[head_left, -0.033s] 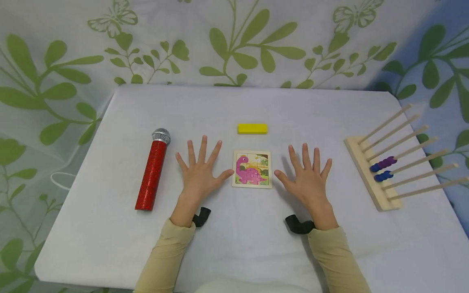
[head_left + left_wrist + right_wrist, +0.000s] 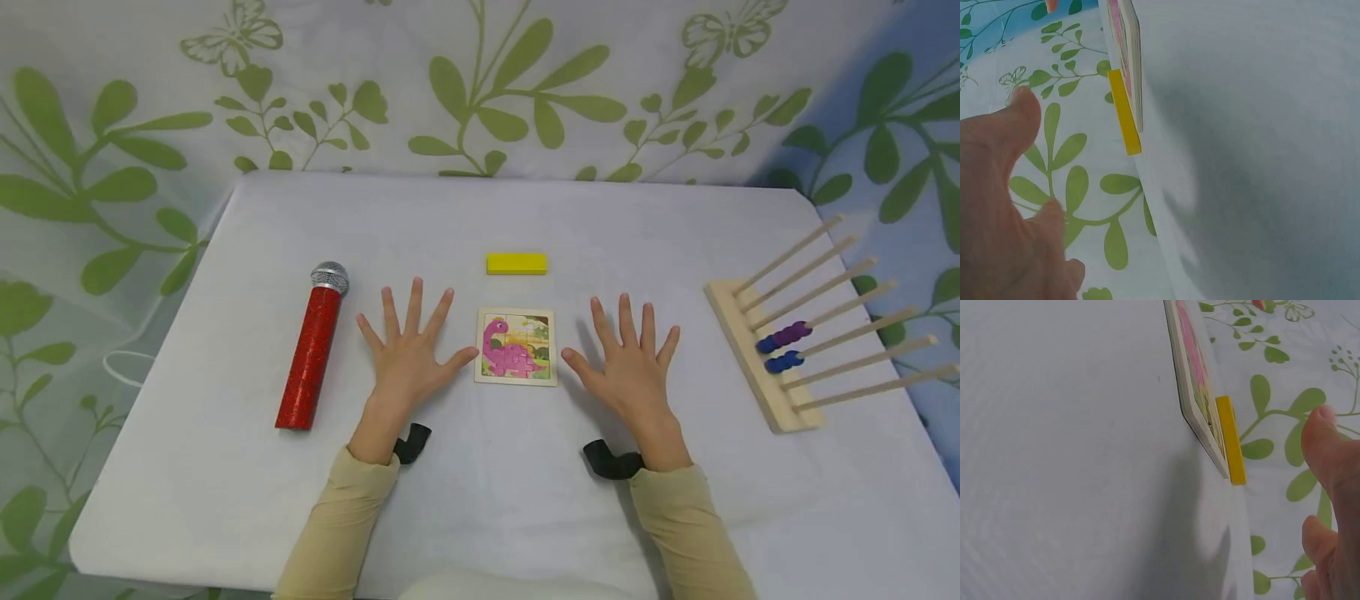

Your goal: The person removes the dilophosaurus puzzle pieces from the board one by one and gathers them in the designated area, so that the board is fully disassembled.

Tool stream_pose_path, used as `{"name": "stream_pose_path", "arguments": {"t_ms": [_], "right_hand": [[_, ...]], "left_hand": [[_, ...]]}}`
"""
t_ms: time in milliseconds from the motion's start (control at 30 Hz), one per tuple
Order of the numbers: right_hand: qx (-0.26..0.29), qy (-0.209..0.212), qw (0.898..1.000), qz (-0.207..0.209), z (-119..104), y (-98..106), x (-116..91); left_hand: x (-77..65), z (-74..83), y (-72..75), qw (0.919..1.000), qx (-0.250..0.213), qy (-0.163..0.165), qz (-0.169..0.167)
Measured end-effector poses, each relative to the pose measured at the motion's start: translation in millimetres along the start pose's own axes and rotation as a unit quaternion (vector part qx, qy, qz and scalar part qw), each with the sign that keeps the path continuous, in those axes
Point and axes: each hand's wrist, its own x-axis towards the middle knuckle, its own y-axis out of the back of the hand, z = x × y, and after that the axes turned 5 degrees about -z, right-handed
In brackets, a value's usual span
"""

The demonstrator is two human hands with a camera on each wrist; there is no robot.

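My left hand (image 2: 406,367) is held with fingers spread between the toy microphone and the puzzle, palm down, holding nothing. Its thumb tip comes right up to the left edge of a small square jigsaw puzzle (image 2: 516,347), which shows a pink dinosaur in a pale wooden frame. On the puzzle's other side, my right hand (image 2: 628,371) is spread the same way, thumb pointing at the frame, with nothing in it. Behind the puzzle lies a yellow block (image 2: 517,264). Both wrist views show the puzzle edge-on with the yellow block (image 2: 1124,112) beyond it.
A red glittery microphone (image 2: 308,358) with a silver head lies on the left. At the right stands a wooden bead rack (image 2: 761,367) with upright pegs, a few holding blue and purple beads. A white cloth covers the table (image 2: 517,500); leaf-patterned fabric hangs behind it.
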Motion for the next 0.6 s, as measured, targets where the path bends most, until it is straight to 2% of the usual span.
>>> {"name": "stream_pose_path", "arguments": {"t_ms": [167, 300, 467, 600], "right_hand": [[0.004, -0.004, 1.0, -0.003, 2, 1, 0], [0.023, 0.004, 1.0, -0.006, -2, 2, 4], [0.031, 0.036, 0.999, -0.019, -20, 1, 15], [0.03, 0.078, 0.996, -0.038, -44, -1, 30]], "left_hand": [[-0.3, -1.2, 0.0, 1.0, 0.006, 0.005, -0.006], [-0.3, 0.5, -0.1, 1.0, 0.002, -0.004, -0.005], [2.8, 8.8, -1.6, 0.9992, 0.006, -0.032, -0.022], [8.6, 18.1, -2.8, 0.9964, 0.005, -0.058, -0.061]]}}
